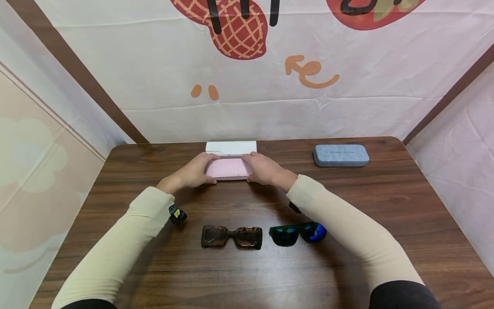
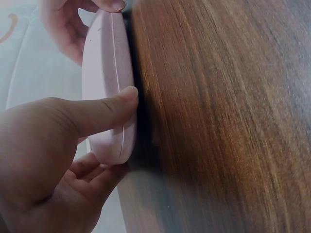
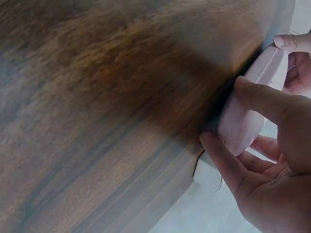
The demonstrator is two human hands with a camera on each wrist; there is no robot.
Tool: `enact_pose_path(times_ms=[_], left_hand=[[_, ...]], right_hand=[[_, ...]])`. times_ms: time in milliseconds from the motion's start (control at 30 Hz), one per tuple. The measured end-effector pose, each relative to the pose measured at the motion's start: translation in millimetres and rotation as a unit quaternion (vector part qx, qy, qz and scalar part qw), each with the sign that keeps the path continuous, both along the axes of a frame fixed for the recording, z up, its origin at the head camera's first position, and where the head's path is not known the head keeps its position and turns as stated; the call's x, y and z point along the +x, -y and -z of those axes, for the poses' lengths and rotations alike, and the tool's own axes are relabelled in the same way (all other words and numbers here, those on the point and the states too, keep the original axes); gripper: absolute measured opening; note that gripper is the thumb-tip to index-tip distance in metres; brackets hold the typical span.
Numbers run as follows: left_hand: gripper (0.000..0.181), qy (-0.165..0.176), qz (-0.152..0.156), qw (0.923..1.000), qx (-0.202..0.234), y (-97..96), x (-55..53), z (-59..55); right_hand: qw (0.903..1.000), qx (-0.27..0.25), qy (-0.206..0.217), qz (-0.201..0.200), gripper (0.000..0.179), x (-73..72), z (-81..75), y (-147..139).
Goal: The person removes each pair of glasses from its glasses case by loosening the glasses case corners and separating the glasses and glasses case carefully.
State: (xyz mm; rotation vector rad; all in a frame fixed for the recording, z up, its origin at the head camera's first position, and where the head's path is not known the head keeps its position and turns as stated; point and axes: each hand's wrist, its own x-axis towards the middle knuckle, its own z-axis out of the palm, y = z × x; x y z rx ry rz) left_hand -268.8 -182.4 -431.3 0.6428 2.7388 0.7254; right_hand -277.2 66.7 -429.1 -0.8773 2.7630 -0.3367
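Around both ends of the pink case (image 1: 228, 169): left hand (image 1: 196, 171) and right hand (image 1: 266, 168), fingers of each curled, grasping it | pink case closed, near the far edge of the worktop (image 1: 231, 277) | white box (image 1: 230, 147) just behind it | blue case (image 1: 341, 155) well apart to the right | tortoiseshell glasses (image 1: 232, 232) and dark sunglasses (image 1: 285, 236) side by side, nearer
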Motion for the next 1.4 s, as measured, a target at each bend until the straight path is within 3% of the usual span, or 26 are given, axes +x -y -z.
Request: enact_pose_path(times_ms=[933,1400], left_hand=[[0.071,0.014,-0.014,0.9998,-0.008,0.5,-3.3,-1.4],[0.070,0.002,0.010,0.9999,-0.010,0.1,-1.6,-1.2]], right_hand=[[0.9993,0.023,-0.027,-0.014,0.069,-4.0,-0.4,6.2],[0.9991,0.034,-0.022,-0.012,0.069,0.2,-1.9,3.7]])
